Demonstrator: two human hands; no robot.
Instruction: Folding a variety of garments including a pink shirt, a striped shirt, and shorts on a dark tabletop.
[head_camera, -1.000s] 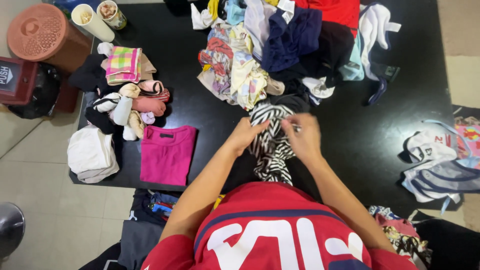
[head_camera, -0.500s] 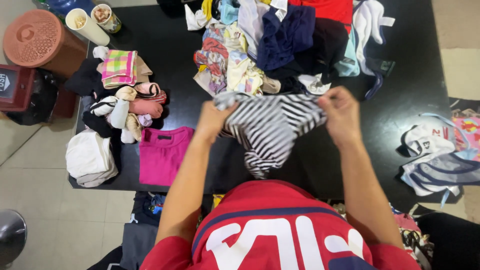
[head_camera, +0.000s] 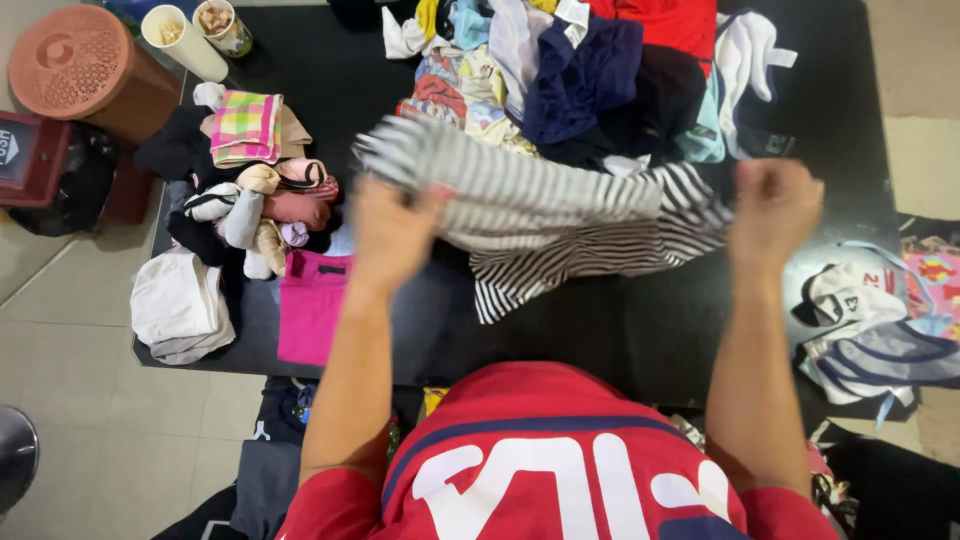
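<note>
Holding, left hand (head_camera: 390, 235): closed into a fist on one end of the striped garment (head_camera: 560, 215), raised above the black table (head_camera: 640, 320).
Far left: perforated brown bin (head_camera: 70, 60) on the floor, two cups (head_camera: 185, 40) at the table corner.
Left of table: checked folded cloth (head_camera: 245, 125) on top of a stack, rolled small pieces (head_camera: 270, 205) just beside it, a white folded bundle (head_camera: 180, 305) at the edge, a pink folded top (head_camera: 312, 310) partly hidden behind the left forearm.
Centre: striped garment stretched wide between both hands, blurred, upper layer pulled taut, lower layer hanging toward the table; in the air, not lying flat.
Behind it: loose heap of mixed clothes (head_camera: 580, 70), unsorted, near the far edge.
Right hand (head_camera: 775, 210): clenched on the other end of the stripes, level with the left.
Far right: white and blue garments (head_camera: 870, 320) over the table edge.
Step in hand, as judged: shaking or spreading the striped piece open.
Next move calls for: even tension from both grips, and bare tabletop below, between the pink top and the right-hand garments.
</note>
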